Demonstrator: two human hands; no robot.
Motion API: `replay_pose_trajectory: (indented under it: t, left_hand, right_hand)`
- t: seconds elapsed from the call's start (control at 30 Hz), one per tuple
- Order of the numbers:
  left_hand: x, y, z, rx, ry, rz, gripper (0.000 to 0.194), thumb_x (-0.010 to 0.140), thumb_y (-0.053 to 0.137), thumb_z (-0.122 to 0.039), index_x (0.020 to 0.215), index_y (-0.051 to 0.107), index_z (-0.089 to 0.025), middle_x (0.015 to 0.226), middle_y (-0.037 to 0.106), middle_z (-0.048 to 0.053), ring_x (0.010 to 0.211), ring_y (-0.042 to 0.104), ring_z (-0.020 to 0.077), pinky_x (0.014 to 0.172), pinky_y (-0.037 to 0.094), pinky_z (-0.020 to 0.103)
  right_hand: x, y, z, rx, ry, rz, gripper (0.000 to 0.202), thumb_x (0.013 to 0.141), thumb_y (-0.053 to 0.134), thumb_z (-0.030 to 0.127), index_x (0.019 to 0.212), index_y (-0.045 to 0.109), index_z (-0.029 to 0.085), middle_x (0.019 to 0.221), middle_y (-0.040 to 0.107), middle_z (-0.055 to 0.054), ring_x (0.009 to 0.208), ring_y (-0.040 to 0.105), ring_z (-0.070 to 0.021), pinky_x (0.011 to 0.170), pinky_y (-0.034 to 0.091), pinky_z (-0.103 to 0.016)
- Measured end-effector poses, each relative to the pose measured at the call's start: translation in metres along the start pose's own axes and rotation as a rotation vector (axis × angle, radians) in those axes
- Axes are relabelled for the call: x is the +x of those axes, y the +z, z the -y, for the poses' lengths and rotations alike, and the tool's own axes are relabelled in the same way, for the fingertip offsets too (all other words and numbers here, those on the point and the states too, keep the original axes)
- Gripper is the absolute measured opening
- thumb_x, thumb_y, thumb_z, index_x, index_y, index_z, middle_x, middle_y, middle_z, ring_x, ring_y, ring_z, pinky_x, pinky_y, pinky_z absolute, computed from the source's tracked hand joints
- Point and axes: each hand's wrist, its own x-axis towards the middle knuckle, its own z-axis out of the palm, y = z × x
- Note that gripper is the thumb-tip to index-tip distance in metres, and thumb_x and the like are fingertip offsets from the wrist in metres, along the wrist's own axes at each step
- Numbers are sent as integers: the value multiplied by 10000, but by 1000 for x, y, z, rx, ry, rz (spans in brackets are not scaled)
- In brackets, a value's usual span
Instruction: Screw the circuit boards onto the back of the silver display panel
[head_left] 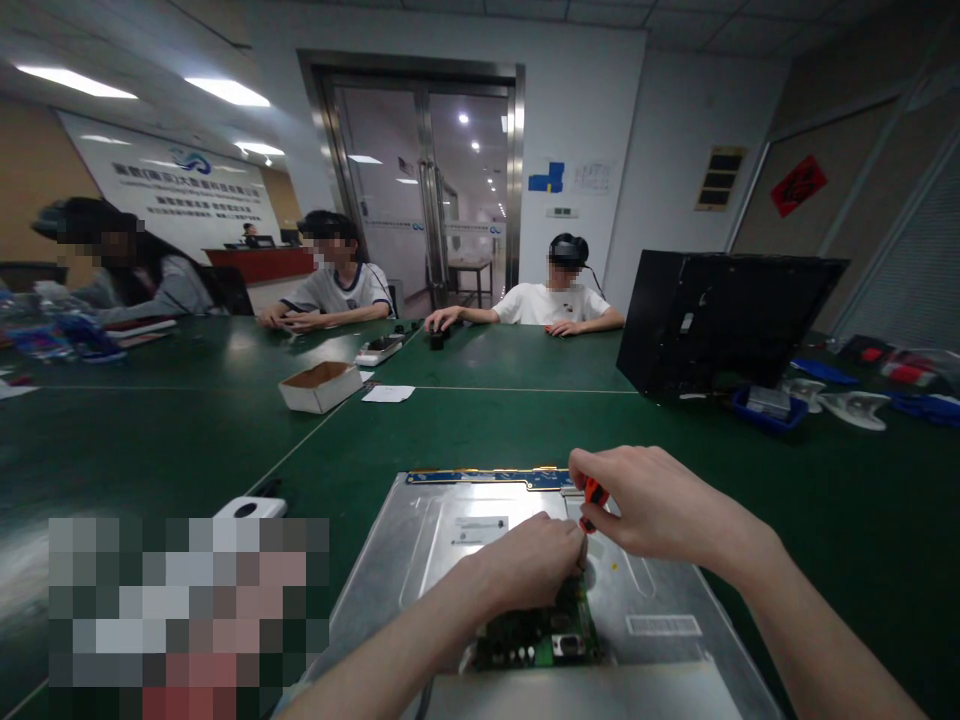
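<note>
A silver metal panel (450, 540), the back of a flat screen, lies on the green table (225, 430) in front of me. A green circuit board (536, 640) is mounted on it near my edge. My right hand (649, 500) grips a small screwdriver with an orange-red handle (592, 495), tip pointing down toward the board. My left hand (536, 560) rests on the panel just above the board, fingers pinched at the screwdriver's tip. What the fingers pinch is hidden.
A black monitor shell (712, 320) stands at the right, with a blue tray (765, 408) and white parts beside it. An open cardboard box (321, 385) and paper sit mid-table. A white device (251, 508) lies left. Three people sit along the far side.
</note>
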Motion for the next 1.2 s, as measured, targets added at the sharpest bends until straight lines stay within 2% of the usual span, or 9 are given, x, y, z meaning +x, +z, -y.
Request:
replay_pose_trajectory:
  t: [0.23,0.43,0.83,0.97,1.2]
  left_hand:
    - [0,0,0,5,3,-24,149,783,601,-82,698,520,-174,766,651,50,717,625,222,577,407,280]
    - [0,-1,-1,17,-28,-5,113,802,580,-95,723,546,-169,791,665,62,716,622,220,615,424,286]
    - [0,-1,-2,18,-24,-18,89,803,599,-107,746,557,-162,817,672,59,764,640,225,637,447,284]
    - [-1,-2,-3,41,-15,-13,109,809,605,-107,728,559,-164,784,665,52,743,636,224,617,448,285]
    - [-2,-6,-5,116,35,25,146,842,561,-123,703,565,-170,763,653,47,753,629,225,643,468,301]
  right_hand:
    - [-1,-2,1,-24,-1,3,82,815,581,200,886,545,218,813,688,-6,731,617,-183,557,291,-270]
    - [0,0,2,-90,11,-11,54,843,587,255,875,563,219,785,685,-19,695,624,-192,528,270,-273]
    - [2,1,3,-155,86,-20,127,855,592,354,856,598,227,726,671,-31,639,615,-205,506,236,-276]
    - [0,0,1,-105,51,-7,76,844,587,290,880,567,225,762,674,-22,669,615,-195,519,248,-274]
    - [-4,-1,-1,20,-44,1,155,771,573,171,894,497,229,820,661,8,710,583,-168,554,275,-267]
